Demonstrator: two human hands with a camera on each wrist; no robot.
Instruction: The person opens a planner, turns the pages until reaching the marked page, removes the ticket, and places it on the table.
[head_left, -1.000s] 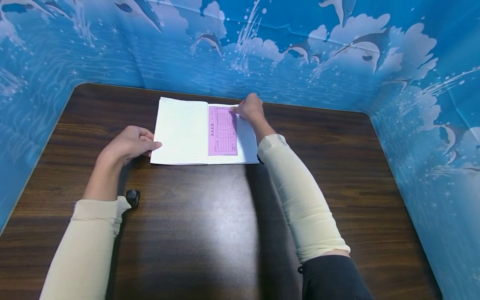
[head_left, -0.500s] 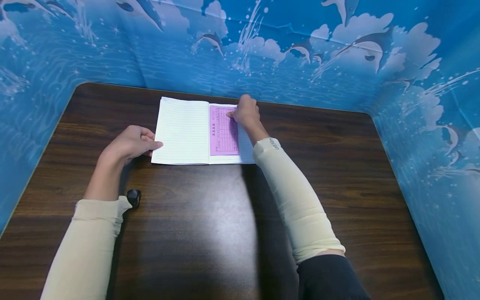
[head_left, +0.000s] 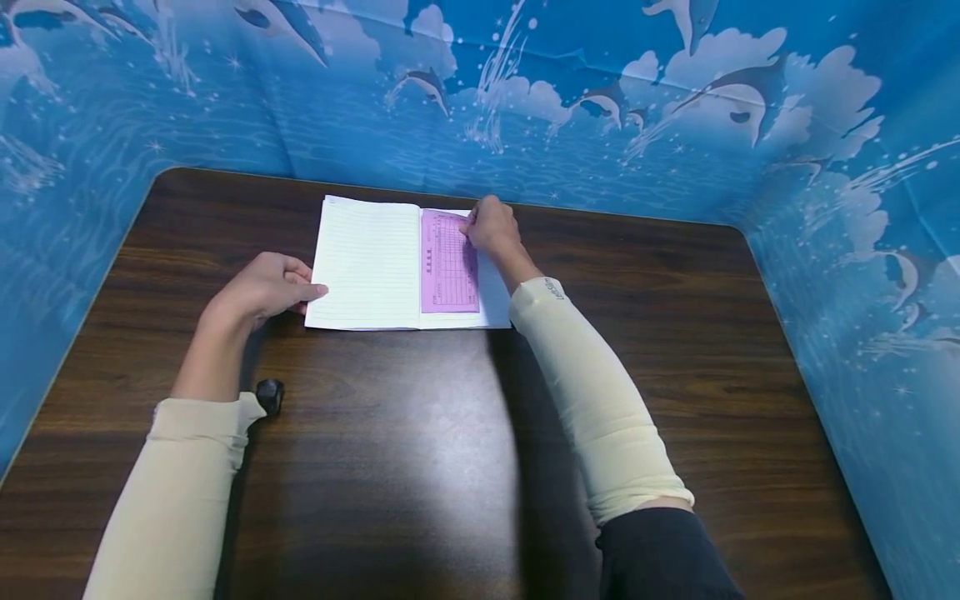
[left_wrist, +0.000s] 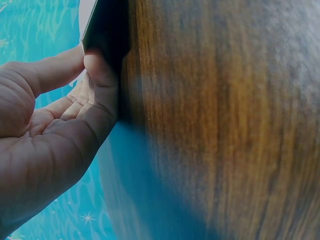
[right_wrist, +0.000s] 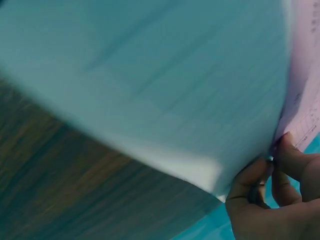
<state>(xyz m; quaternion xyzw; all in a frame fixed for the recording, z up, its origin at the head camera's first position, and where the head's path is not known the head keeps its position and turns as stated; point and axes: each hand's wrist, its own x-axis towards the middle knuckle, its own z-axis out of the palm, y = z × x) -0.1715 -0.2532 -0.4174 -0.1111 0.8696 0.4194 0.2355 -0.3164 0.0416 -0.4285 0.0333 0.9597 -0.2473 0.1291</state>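
An open notebook (head_left: 365, 267) with lined white pages lies near the table's far edge. On its right page is a pink printed slip (head_left: 450, 271) with a grid. My left hand (head_left: 262, 287) pinches the notebook's left edge, thumb on top and fingers beneath; the left wrist view shows the notebook's edge (left_wrist: 90, 22) between thumb and forefinger. With thumb and curled fingers my right hand (head_left: 495, 229) pinches the slip's upper right edge. In the right wrist view the slip (right_wrist: 302, 90) rises beside the page (right_wrist: 175, 90) at the thumb tip.
The dark wood-grain table (head_left: 390, 467) spreads around the notebook. A blue curtain (head_left: 337, 108) with dolphins hangs right behind the table's far edge and along its sides. A black wrist-worn device (head_left: 268, 397) sits at the left sleeve cuff.
My right hand has shifted slightly left and toward me, from the slip's top right corner to gripping its edge. The left hand stays on the notebook. The slip lies nearly where it was.
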